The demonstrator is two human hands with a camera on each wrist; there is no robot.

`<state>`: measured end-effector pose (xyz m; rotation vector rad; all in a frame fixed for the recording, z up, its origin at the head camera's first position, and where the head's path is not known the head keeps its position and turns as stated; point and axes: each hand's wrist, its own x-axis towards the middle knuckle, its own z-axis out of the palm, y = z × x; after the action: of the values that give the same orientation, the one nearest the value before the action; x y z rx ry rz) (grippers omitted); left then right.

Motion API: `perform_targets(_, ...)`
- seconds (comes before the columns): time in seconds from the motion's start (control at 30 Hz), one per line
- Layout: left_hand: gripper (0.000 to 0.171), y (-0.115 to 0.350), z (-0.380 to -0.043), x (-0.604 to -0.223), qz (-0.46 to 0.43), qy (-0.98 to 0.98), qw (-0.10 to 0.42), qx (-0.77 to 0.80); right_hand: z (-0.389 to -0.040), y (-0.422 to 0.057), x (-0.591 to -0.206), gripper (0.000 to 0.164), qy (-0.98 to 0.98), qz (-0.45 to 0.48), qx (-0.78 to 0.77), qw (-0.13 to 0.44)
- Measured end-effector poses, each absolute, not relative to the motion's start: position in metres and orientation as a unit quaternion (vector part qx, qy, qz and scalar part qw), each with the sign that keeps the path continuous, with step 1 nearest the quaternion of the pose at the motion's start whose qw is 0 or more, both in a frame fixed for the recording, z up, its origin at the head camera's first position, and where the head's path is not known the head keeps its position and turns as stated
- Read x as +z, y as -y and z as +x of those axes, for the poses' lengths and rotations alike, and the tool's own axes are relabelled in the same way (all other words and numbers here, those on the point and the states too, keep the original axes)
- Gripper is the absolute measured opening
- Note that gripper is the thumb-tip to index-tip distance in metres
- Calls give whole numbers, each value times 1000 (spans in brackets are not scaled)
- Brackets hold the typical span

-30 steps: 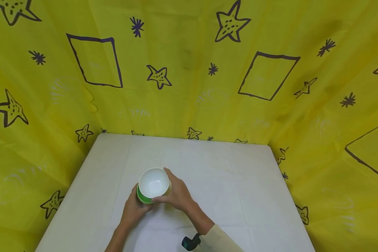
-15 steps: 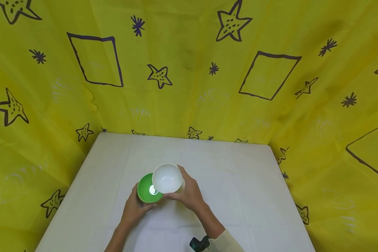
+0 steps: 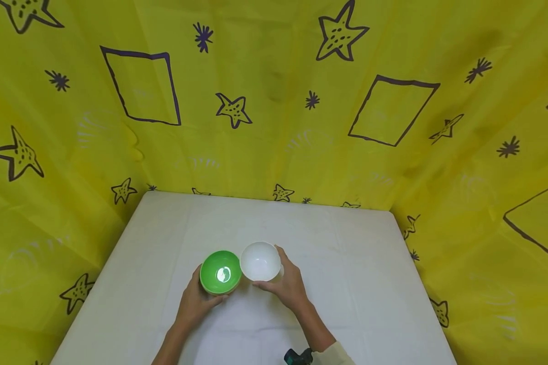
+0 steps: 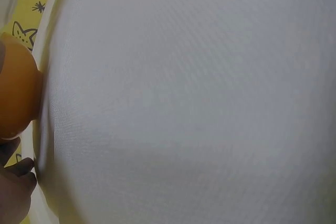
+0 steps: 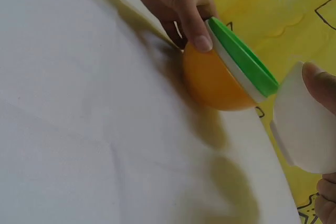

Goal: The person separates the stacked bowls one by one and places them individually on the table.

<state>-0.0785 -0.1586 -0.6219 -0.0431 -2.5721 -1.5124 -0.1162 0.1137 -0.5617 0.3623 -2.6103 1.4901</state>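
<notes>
My left hand (image 3: pixel 196 301) holds a stack of nested bowls from the left. On top is a green bowl (image 3: pixel 212 266), its glossy inside facing up. The right wrist view shows an orange bowl (image 5: pixel 215 80) as the outermost one, with a white rim (image 5: pixel 233 69) between it and the green. A separate white bowl (image 3: pixel 260 261) is in my right hand (image 3: pixel 288 288), thumb at its near side and fingers round its right side. It is held just right of the green bowl, rims close or touching. The left wrist view catches only part of the orange bowl (image 4: pixel 18 93).
A white cloth-covered table (image 3: pixel 347 284) spreads under both hands. Yellow curtains (image 3: pixel 274 147) with drawn stars and squares enclose its back and sides. A dark device (image 3: pixel 298 356) sits at the right wrist, by a cream sleeve (image 3: pixel 333 355).
My right hand has lifted the white bowl off the stack and carried it right, uncovering the green bowl. My left hand has stayed around the stack, nearly still.
</notes>
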Motion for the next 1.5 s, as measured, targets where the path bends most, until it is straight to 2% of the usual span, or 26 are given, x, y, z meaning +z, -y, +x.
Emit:
perform_targets(0.3,111,157,-77,-622,-20,859,94,-503,-114,-119,-586,109,862,106,492,62)
perform_targets(0.77,113,159,-78,-621,-6,859,72,-507,-109,-125,-611,114,876,82,473,49)
perform_targets(1.2,112,159,-78,-619,-5,857,69,-510,-118,-130,-600,132,899,98,426,30)
perform_targets(1.5,111,158,-77,-620,-12,859,82,-505,-129,-110,-575,126,884,98,458,7)
